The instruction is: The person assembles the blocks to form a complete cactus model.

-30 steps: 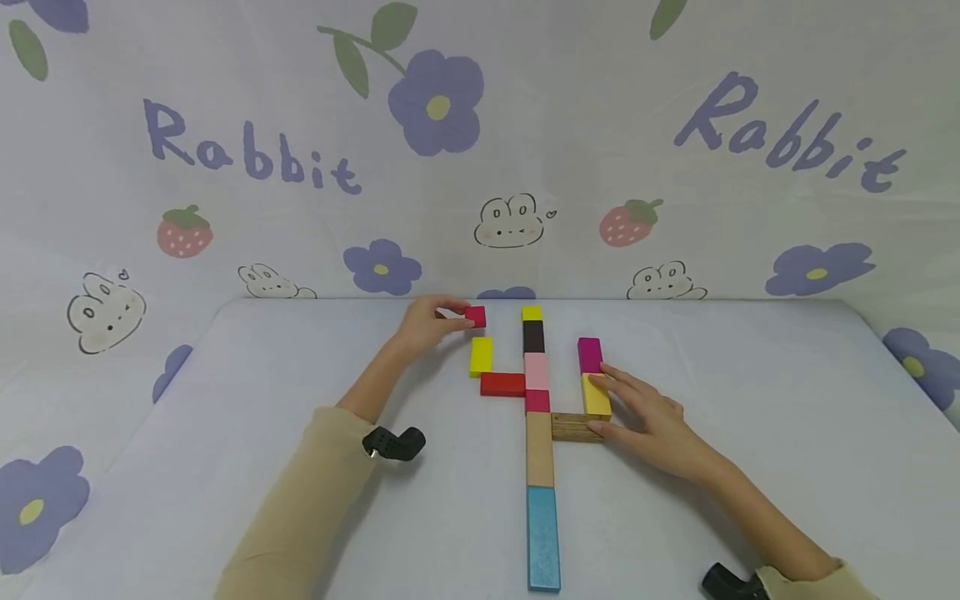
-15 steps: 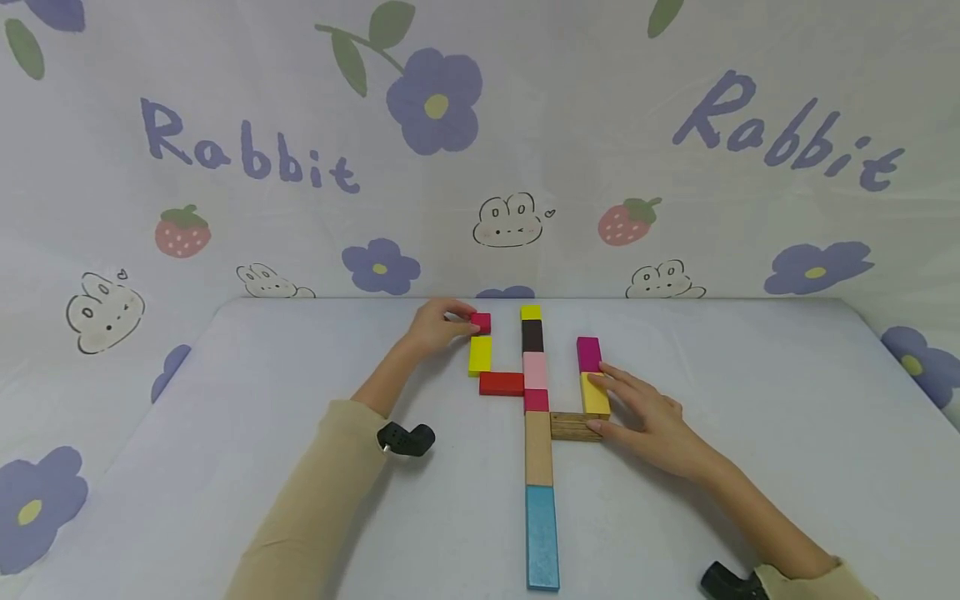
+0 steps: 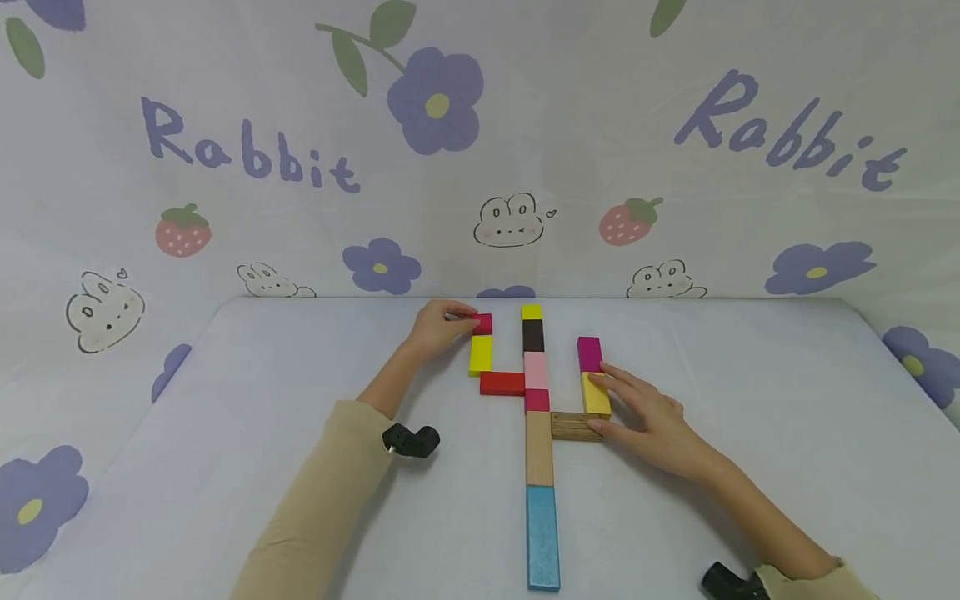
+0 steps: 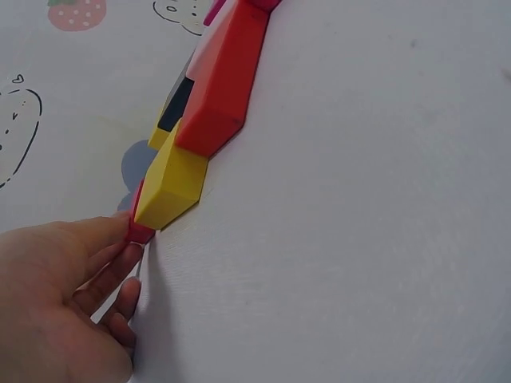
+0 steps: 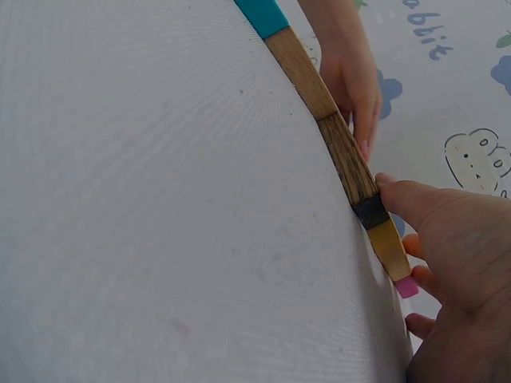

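My left hand pinches a small crimson block between thumb and fingers, at the far end of a yellow block. In the left wrist view the crimson block sits against the yellow block's end, partly covered by the fingers. A red block joins that yellow one to the central column. On the other side, my right hand rests with extended fingers. Its thumb touches a brown wooden block, and its fingertips touch an orange-yellow block near a magenta block.
The central column holds a blue block, a tan block, a crimson block, a pink block, a black block and a small yellow block. All lie on a white table before a printed cloth.
My left hand has brought the crimson block right and nearer, from apart to the yellow block's far end. Over the last half second it barely shifts. The right hand stays in place.
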Demonstrator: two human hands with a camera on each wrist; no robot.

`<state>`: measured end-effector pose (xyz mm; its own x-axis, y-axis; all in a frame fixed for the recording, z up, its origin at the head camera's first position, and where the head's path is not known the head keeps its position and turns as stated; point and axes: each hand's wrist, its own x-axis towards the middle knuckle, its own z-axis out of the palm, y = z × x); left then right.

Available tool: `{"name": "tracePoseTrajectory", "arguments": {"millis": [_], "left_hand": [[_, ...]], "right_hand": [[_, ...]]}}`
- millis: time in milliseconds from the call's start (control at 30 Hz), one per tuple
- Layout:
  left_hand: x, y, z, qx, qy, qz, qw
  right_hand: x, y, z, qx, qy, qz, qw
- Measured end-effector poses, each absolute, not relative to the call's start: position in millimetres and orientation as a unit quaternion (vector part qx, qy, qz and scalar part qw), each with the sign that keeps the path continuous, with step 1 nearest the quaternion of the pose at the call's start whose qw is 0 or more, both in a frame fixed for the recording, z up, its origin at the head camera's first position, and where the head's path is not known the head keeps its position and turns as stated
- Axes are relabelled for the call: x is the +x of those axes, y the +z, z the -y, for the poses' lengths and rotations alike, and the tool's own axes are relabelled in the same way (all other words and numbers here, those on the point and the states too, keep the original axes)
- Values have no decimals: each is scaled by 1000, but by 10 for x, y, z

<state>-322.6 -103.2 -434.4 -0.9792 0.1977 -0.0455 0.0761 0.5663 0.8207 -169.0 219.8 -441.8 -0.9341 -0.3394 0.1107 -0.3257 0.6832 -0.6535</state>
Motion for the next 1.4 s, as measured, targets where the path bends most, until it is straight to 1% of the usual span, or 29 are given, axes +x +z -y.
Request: {"name": "tracePoseTrajectory", "arguments": {"millis": [633,833,1400], "left_hand": [[-3142,-4394,1052,71,464,-881,66],[-3095,-4360,1056,73,463,-881,65],[-3097,-4383,1072,81,468,-878,63]], "right_hand": [[-1685,-4419,-2192,-182,-353,-918,3],[-1681,-4409,-2196,-181,-360,-915,14],[-1686,-4411,-2196,-186,-358,-915,11]]}}
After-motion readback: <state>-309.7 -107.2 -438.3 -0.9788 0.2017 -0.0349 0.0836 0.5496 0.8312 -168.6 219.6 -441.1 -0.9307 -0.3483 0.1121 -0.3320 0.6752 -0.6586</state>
